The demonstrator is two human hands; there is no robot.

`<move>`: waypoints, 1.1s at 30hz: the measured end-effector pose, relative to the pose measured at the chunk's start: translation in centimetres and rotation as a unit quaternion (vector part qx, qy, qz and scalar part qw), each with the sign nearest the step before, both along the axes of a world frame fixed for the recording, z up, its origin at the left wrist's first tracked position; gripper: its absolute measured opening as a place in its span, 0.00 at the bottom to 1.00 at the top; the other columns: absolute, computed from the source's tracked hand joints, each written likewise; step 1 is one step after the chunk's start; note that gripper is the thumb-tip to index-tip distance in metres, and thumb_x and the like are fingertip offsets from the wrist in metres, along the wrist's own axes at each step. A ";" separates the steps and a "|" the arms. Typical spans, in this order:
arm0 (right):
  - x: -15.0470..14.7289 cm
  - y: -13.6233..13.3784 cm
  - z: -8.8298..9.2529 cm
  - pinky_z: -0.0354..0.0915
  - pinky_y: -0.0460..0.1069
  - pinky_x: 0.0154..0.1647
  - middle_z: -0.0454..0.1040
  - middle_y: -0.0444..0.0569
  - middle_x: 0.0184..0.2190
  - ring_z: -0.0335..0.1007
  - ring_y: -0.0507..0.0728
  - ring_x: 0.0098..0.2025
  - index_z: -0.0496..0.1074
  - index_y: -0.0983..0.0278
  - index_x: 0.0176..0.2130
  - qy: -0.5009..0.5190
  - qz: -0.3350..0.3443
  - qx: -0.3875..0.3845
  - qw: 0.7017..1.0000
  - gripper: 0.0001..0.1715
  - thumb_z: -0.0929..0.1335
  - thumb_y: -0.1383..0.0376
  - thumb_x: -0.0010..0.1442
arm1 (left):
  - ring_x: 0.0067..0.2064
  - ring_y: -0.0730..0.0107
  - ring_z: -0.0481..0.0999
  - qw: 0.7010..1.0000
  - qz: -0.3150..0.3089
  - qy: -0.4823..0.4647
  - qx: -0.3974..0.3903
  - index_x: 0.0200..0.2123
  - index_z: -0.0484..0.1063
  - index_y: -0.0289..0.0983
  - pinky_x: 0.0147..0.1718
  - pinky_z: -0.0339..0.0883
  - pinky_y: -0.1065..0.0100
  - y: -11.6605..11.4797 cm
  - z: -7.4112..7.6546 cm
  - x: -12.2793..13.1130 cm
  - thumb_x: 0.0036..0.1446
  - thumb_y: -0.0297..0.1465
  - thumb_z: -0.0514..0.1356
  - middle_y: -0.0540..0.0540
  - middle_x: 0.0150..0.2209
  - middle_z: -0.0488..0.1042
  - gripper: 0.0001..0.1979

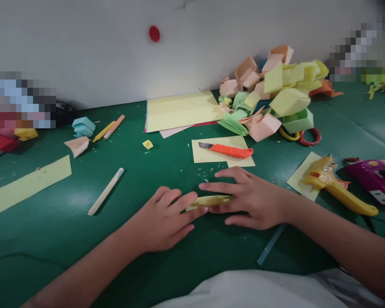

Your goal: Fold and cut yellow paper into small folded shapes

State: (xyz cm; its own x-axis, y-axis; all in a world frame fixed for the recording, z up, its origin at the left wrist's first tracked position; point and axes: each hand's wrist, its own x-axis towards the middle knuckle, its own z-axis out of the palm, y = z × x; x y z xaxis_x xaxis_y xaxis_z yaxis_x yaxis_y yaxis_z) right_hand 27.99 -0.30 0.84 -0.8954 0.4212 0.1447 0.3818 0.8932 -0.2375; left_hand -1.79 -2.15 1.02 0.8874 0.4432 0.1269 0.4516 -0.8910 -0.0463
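Note:
A narrow, folded or rolled strip of pale yellow paper (214,200) lies on the green table between my two hands. My left hand (168,220) is bent over its left end, the fingers gripping the paper from above and below. At the right end is my right hand (253,199), palm down with fingers spread wide, two of them lying across the paper. The underside of the paper is hidden. Just beyond my hands, an orange utility knife (232,151) with its blade out rests on a piece of yellow paper (199,155).
A yellow glue gun (335,184) and a purple device (374,179) stand at right. Folded paper pieces (276,94) are heaped behind, beside scissors (310,137) and stacked sheets (182,112). A rolled paper stick (105,191) and a yellow strip (32,186) lie left; a blue strip (271,244) lies near my right forearm.

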 end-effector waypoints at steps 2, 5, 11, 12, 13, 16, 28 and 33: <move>0.0 0.0 0.2 0.57 0.72 0.63 0.57 0.43 0.71 0.51 0.73 0.68 0.75 0.51 0.57 -0.001 -0.008 0.000 1.000 0.21 0.68 0.59 0.66 | 0.47 0.57 0.67 1.000 -0.004 -0.009 0.005 0.61 0.68 0.44 0.44 0.60 0.55 0.0 0.2 0.0 0.65 0.35 0.59 0.44 0.56 0.71 0.22; 0.6 0.1 0.7 0.58 0.73 0.62 0.60 0.42 0.70 0.51 0.73 0.69 0.79 0.52 0.52 0.003 -0.004 -0.009 1.000 0.17 0.67 0.62 0.66 | 0.46 0.60 0.67 0.999 -0.027 -0.021 0.017 0.59 0.70 0.43 0.43 0.61 0.57 0.1 0.6 -0.2 0.65 0.32 0.59 0.46 0.55 0.73 0.19; 2.6 0.7 1.4 0.56 0.74 0.65 0.67 0.43 0.65 0.49 0.71 0.71 0.82 0.52 0.44 0.042 -0.005 -0.041 0.998 0.14 0.69 0.66 0.62 | 0.49 0.58 0.69 0.998 -0.041 -0.048 -0.023 0.51 0.75 0.42 0.44 0.63 0.57 0.5 1.4 -0.8 0.63 0.27 0.58 0.46 0.55 0.74 0.14; 2.9 0.8 1.5 0.55 0.74 0.65 0.67 0.42 0.65 0.49 0.71 0.71 0.82 0.52 0.42 0.043 -0.004 -0.046 0.998 0.13 0.69 0.66 0.62 | 0.50 0.57 0.69 0.997 -0.040 -0.055 -0.037 0.49 0.76 0.43 0.45 0.63 0.56 0.6 1.5 -1.0 0.63 0.27 0.58 0.46 0.56 0.74 0.13; 3.0 1.0 1.5 0.55 0.73 0.66 0.67 0.42 0.65 0.49 0.70 0.71 0.83 0.52 0.41 0.045 -0.002 -0.052 0.998 0.12 0.69 0.66 0.62 | 0.51 0.56 0.68 0.996 -0.037 -0.063 -0.052 0.47 0.77 0.43 0.45 0.63 0.56 0.7 1.5 -1.1 0.62 0.26 0.58 0.46 0.56 0.73 0.13; 3.0 1.2 1.4 0.54 0.70 0.67 0.67 0.44 0.65 0.51 0.68 0.70 0.82 0.55 0.37 0.072 0.009 -0.071 0.995 0.11 0.68 0.67 0.62 | 0.52 0.55 0.68 0.990 -0.026 -0.099 -0.095 0.44 0.77 0.44 0.47 0.63 0.55 1.0 1.1 -1.4 0.62 0.27 0.58 0.45 0.56 0.73 0.11; -1.6 -0.4 -0.9 0.65 0.57 0.47 0.78 0.51 0.44 0.70 0.60 0.45 0.71 0.60 0.52 0.127 -0.141 -0.113 0.975 0.15 0.68 0.60 0.67 | 0.53 0.57 0.69 0.980 0.095 -0.142 -0.101 0.45 0.77 0.42 0.52 0.68 0.56 0.7 -0.7 0.0 0.63 0.32 0.61 0.43 0.53 0.73 0.08; -1.9 -0.5 -1.0 0.63 0.55 0.45 0.78 0.48 0.38 0.71 0.58 0.41 0.73 0.60 0.52 0.148 -0.173 -0.153 0.962 0.14 0.69 0.62 0.67 | 0.56 0.55 0.67 0.966 0.135 -0.155 -0.157 0.49 0.76 0.43 0.53 0.68 0.54 0.3 -0.6 0.3 0.60 0.33 0.63 0.42 0.55 0.70 0.13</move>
